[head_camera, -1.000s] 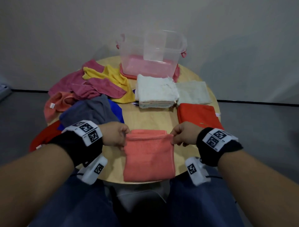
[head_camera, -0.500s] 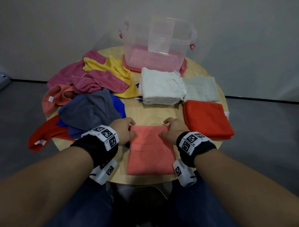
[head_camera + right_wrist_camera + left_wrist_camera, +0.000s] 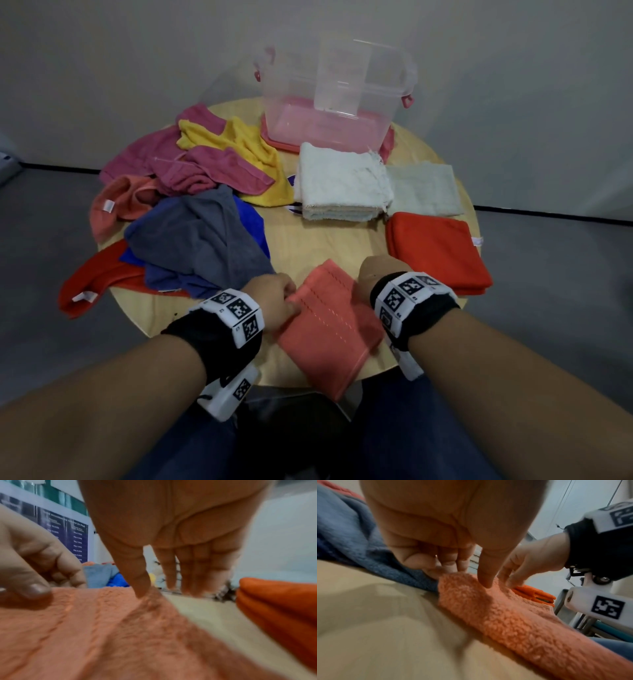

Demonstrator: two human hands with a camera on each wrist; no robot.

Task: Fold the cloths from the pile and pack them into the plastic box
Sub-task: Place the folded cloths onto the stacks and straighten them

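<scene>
A folded coral cloth (image 3: pixel 329 329) lies slanted at the near edge of the round wooden table (image 3: pixel 308 240), one corner hanging over the rim. My left hand (image 3: pixel 289 305) grips its left side, thumb on top and fingers curled at the edge (image 3: pixel 465 574). My right hand (image 3: pixel 373 277) is at its right corner; the thumb touches the cloth (image 3: pixel 85 628) while the straight fingers (image 3: pixel 188 574) point down just past its edge. The clear plastic box (image 3: pixel 335 96) stands at the table's far side. A loose pile of cloths (image 3: pixel 195 212) covers the left.
Folded white cloths (image 3: pixel 339 185) are stacked in the middle, with a pale folded cloth (image 3: pixel 424 188) to their right. A folded orange-red cloth (image 3: pixel 438 253) lies just right of my right hand. Bare wood shows between the stack and the coral cloth.
The coral cloth went from square to the table edge to turned at a slant. Both hands moved closer together on it, and the head view shifted nearer the table.
</scene>
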